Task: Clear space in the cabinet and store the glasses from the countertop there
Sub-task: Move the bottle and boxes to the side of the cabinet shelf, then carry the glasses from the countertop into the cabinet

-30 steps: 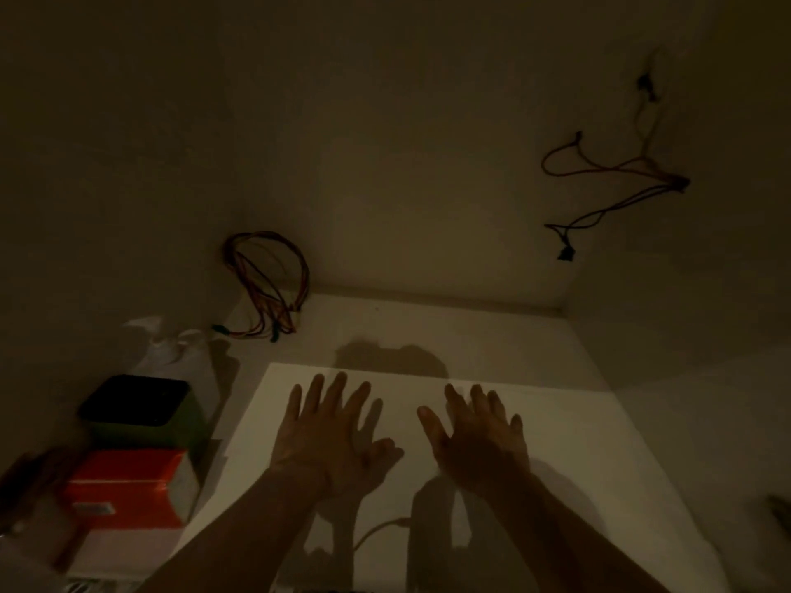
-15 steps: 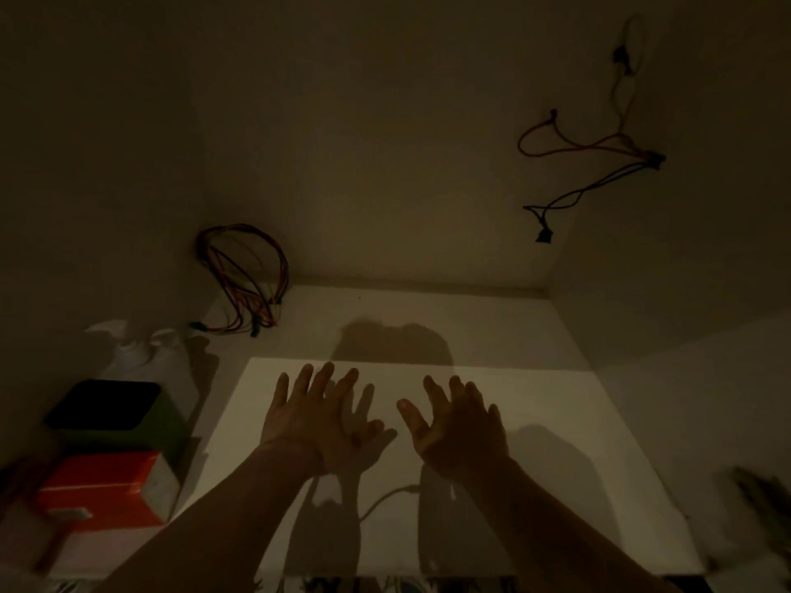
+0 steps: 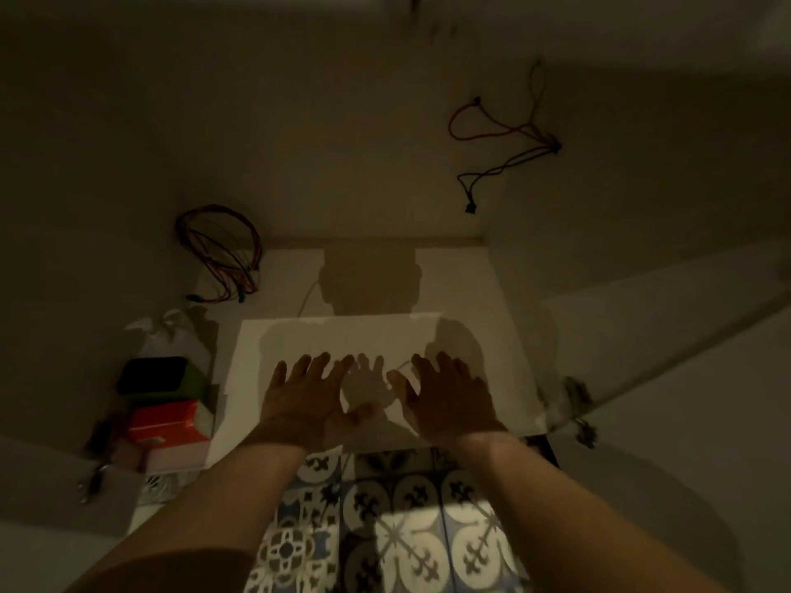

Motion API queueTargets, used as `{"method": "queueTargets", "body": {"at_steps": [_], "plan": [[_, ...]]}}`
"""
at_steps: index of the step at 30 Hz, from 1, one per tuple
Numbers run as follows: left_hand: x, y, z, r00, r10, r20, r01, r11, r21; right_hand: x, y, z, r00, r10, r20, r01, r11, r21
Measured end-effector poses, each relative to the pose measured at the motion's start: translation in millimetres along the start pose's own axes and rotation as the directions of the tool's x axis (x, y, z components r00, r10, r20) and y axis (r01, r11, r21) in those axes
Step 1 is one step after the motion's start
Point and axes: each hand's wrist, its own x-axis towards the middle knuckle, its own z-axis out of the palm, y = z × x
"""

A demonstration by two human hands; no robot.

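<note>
I look down into a dim open cabinet with a white floor panel point(image 3: 342, 336). My left hand point(image 3: 304, 400) and my right hand point(image 3: 449, 400) hover side by side over the front part of that panel, palms down, fingers spread, holding nothing. Their shadows fall on the panel between and behind them. No glasses appear in view.
At the left of the cabinet floor stand an orange box point(image 3: 167, 421), a dark green box point(image 3: 156, 374) and a white bag point(image 3: 171, 331). Coiled wires point(image 3: 222, 250) hang at the back left and loose wires point(image 3: 505, 151) at the upper right. Patterned floor tiles point(image 3: 406, 528) lie below.
The view has pulled back from the cabinet, so the patterned floor tiles and the panel's front edge now show. Both hands sit nearer the front edge, still spread and empty.
</note>
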Motion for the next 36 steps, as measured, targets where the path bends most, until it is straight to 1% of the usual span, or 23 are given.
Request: {"method": "queueTargets", "body": {"at_steps": [3, 7, 9, 12, 14, 16, 19, 22, 24, 26, 30, 34, 36], "plan": [[-53, 13, -48, 0.999, 0.018, 0.031, -0.018, 1.000, 0.006, -53, -7, -58, 0.996, 0.028, 0.086, -0.031, 0.999, 0.027], [-120, 36, -112, 0.995, 0.016, 0.097, -0.015, 1.000, -0.002, -124, -20, -130, 0.991, 0.062, 0.121, -0.066, 0.997, 0.030], [-157, 46, -141, 0.996, 0.005, 0.087, -0.003, 1.000, -0.018, -158, -27, -162, 0.987, 0.080, 0.138, -0.084, 0.996, 0.025], [-217, 60, -178, 0.998, -0.001, 0.064, 0.003, 1.000, -0.030, -210, -31, -208, 0.994, 0.047, 0.101, -0.054, 0.997, 0.063], [-256, 73, -205, 0.999, 0.020, 0.047, -0.019, 0.999, -0.033, -245, -31, -239, 0.994, 0.034, 0.107, -0.043, 0.995, 0.088], [-293, 86, -237, 0.999, 0.013, 0.030, -0.012, 0.998, -0.055, -280, -28, -270, 0.996, 0.014, 0.083, -0.021, 0.996, 0.084], [-349, 109, -288, 0.998, -0.016, 0.053, 0.020, 0.998, -0.065, -331, -19, -319, 0.999, -0.014, 0.045, 0.009, 0.993, 0.114], [-407, 132, -341, 1.000, -0.022, 0.002, 0.022, 0.998, -0.066, -381, -11, -373, 0.998, -0.050, 0.041, 0.044, 0.988, 0.150], [-436, 143, -375, 0.998, -0.012, -0.068, 0.008, 0.998, -0.061, -407, -9, -404, 0.998, -0.059, 0.012, 0.055, 0.983, 0.175], [-464, 152, -412, 0.987, 0.006, -0.158, -0.015, 0.998, -0.056, -432, -5, -438, 0.996, -0.082, -0.047, 0.090, 0.978, 0.188], [-510, 161, -484, 0.921, 0.014, -0.389, -0.045, 0.996, -0.072, -473, 0, -507, 0.978, -0.120, -0.171, 0.149, 0.975, 0.164], [-531, 159, -542, 0.877, 0.027, -0.481, -0.069, 0.995, -0.069, -495, 5, -566, 0.964, -0.122, -0.237, 0.157, 0.978, 0.135], [-538, 155, -570, 0.848, 0.025, -0.529, -0.066, 0.996, -0.058, -503, 5, -595, 0.948, -0.118, -0.295, 0.161, 0.979, 0.127]]}}
